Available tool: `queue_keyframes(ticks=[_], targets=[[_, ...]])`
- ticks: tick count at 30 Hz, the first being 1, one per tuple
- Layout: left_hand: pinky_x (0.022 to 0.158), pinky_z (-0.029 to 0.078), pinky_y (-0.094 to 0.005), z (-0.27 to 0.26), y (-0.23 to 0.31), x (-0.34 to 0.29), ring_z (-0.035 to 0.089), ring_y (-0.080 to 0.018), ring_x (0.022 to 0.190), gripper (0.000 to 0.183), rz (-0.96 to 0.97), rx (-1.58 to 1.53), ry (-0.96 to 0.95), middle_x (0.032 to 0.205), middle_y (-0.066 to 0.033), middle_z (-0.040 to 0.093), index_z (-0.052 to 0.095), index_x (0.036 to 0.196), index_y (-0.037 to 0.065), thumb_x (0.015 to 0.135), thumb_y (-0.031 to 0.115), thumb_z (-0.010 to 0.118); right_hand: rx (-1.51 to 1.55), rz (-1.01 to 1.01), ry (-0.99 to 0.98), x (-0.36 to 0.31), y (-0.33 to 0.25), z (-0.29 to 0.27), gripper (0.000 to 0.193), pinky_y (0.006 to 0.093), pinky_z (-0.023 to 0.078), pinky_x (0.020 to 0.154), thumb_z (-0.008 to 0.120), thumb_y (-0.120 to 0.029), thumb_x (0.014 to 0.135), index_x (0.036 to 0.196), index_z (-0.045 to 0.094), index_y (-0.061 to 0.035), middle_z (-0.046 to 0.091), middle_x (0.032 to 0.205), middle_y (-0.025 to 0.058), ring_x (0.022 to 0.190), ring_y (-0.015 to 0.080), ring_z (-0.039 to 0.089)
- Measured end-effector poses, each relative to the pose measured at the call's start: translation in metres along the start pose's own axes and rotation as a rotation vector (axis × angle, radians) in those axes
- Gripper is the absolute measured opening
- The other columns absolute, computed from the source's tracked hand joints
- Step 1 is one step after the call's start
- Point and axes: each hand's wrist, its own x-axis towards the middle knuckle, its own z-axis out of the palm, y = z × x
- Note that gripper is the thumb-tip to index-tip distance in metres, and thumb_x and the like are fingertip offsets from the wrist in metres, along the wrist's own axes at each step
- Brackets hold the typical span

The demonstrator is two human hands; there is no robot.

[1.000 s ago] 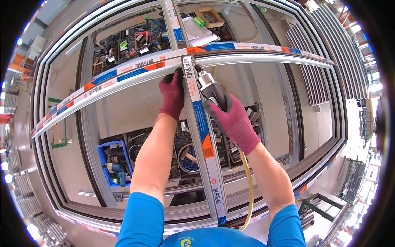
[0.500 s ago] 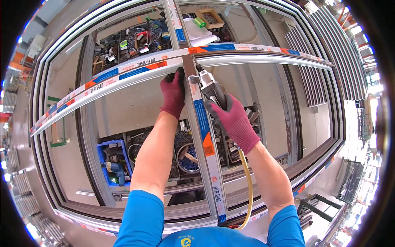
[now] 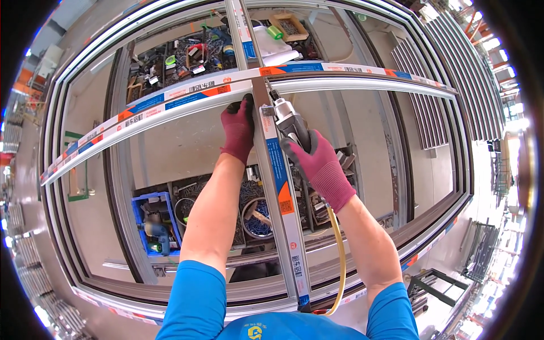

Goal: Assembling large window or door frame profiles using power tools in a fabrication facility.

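Observation:
My left hand (image 3: 238, 127), in a maroon glove with dark fingertips, is closed at the left edge of an upright aluminium bar (image 3: 286, 207), just below where it meets the long crossbar (image 3: 187, 99). Its fingertips are partly hidden by the bar. Wrapped round a silver and dark air screwdriver (image 3: 287, 116) is my right hand (image 3: 323, 170), gloved alike. The driver's nose points up and left toward the joint, beside the upright bar; whether it touches a screw is too small to tell. A yellow air hose (image 3: 343, 249) trails from it toward my body.
The large aluminium frame (image 3: 462, 147) surrounds both arms. Beneath lie trays of fasteners and metal parts, a blue crate (image 3: 136, 218) holding a power drill (image 3: 156, 231), and a hammer (image 3: 260, 217) on a round tub. Farther off are a wooden box (image 3: 290, 28) and stacked profiles (image 3: 467, 73).
The view has shifted very slightly. Both hands keep their places, and the air screwdriver stays beside the joint.

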Motion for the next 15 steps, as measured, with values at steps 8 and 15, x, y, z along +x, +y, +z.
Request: queue_keyframes(ticks=[8,15], targets=[[0.087,0.054,-0.0336,0.002,0.006,-0.003,0.070,-0.0203,0.096,0.028,0.006,0.005,0.004,0.111,-0.0108,0.076,0.069,0.122,-0.006,0.102,0.013,0.069,0.022,-0.061,0.046,-0.007,-0.001,0.000,0.050,0.0436,0.055,0.089,0.080,-0.040,0.093,0.114,0.062,0.0021,0.074,0.105,0.0227,0.102,0.0381,0.073],[0.086,0.053,-0.0341,0.004,0.008,-0.002,0.069,-0.0200,0.094,0.029,0.032,0.052,0.065,0.107,-0.0117,0.077,0.071,0.117,-0.007,0.100,0.016,0.073,0.206,-0.107,0.023,-0.019,0.011,-0.006,0.037,0.0322,0.051,0.077,0.079,-0.031,0.097,0.106,0.061,0.0011,0.067,0.089,0.0070,0.082,0.0108,0.057]])
